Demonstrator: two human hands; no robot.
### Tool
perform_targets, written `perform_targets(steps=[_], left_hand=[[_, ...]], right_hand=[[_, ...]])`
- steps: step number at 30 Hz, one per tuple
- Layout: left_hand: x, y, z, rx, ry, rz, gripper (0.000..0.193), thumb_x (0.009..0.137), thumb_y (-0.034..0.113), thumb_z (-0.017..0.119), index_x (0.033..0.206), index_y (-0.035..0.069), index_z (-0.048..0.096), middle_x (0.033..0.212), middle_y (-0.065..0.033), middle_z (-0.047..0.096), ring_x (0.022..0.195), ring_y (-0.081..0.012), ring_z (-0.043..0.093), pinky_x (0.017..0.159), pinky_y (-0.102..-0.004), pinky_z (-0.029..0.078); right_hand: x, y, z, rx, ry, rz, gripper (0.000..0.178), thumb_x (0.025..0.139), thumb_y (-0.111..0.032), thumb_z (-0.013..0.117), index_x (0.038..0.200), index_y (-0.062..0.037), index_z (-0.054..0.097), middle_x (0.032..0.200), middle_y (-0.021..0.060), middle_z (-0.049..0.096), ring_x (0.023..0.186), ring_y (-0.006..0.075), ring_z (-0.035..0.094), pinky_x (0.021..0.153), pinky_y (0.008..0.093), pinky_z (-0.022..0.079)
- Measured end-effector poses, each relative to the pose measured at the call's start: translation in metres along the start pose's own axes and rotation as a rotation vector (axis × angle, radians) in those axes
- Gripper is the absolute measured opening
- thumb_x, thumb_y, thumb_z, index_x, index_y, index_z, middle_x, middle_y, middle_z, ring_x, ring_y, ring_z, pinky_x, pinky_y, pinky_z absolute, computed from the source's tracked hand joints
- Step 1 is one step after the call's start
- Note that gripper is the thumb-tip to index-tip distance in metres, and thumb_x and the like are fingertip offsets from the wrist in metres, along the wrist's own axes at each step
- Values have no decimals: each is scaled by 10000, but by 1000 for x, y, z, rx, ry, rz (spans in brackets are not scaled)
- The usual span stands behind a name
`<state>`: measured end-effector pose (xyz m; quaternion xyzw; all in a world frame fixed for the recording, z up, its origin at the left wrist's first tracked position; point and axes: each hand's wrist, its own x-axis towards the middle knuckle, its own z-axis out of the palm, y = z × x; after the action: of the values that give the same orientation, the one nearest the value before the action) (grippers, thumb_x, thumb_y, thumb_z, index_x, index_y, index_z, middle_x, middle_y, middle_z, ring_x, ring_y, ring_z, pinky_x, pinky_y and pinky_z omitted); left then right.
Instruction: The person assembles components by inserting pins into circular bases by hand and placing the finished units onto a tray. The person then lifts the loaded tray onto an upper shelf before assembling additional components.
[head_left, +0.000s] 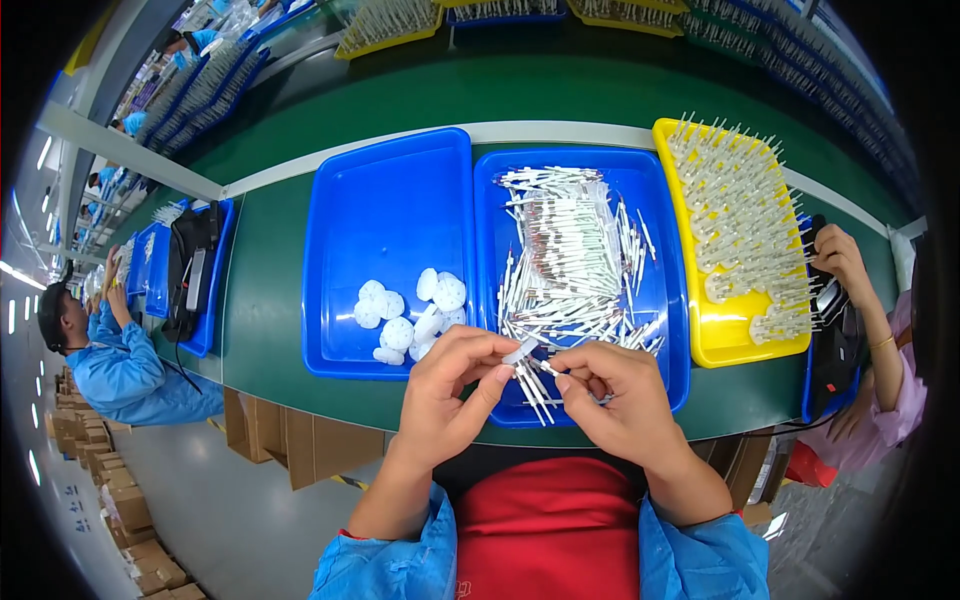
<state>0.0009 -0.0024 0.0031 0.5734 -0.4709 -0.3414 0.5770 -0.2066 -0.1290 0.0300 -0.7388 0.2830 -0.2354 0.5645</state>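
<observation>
My left hand (445,390) pinches a small white disc (520,351) between thumb and fingers, tilted edge-on, with several thin white sticks (533,392) hanging from its underside. Close beside it, my right hand (622,400) is closed on a thin white stick (548,368) whose end is near the disc; whether it touches is hard to see. Both hands hover over the near edge of the middle blue tray (662,300). Inside that tray lies a heap of white sticks (570,235) with darker tips, partly in clear plastic wrap. Loose white discs (397,333) with holes sit in the left blue tray (390,220).
At right, a yellow tray (722,343) bears rows of stick-filled discs (740,215). The green bench (270,270) runs beneath, with more filled trays (390,30) beyond. Co-workers sit at left (130,375) and right (875,360). Cardboard boxes (320,445) stand below the bench.
</observation>
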Motion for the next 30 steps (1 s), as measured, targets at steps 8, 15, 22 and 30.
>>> perform_targets(steps=[8,15,22,30], left_hand=[[-1,0,-1,26,-4,9,234,1098,-74,688,1331,-75,713,1313,-156,666,1145,-189,730,978,-320,608],[1,-1,-2,15,-9,24,222,1106,-65,681,1326,-77,709,1308,-156,659,1141,-199,730,978,-318,604],[2,2,-5,58,-14,46,214,1083,-86,685,1293,-86,725,1305,-164,656,1161,-214,731,975,-319,614],[3,0,2,-54,28,43,245,1009,-68,796,1253,-50,790,1299,-165,725,1181,-219,759,941,-318,665]], right_hand=[[0,2,5,-177,10,-121,190,936,-18,808,1125,-23,783,828,96,726,685,228,711,627,372,545],[-1,3,9,-174,59,-123,182,949,-29,816,1126,-12,779,831,105,742,688,241,723,631,372,551],[-2,2,11,-172,35,-92,172,963,-21,809,1132,-9,779,842,115,753,685,238,728,619,365,543],[0,6,17,-121,82,-146,119,993,-42,827,1102,-11,790,811,91,747,648,209,708,593,345,527]])
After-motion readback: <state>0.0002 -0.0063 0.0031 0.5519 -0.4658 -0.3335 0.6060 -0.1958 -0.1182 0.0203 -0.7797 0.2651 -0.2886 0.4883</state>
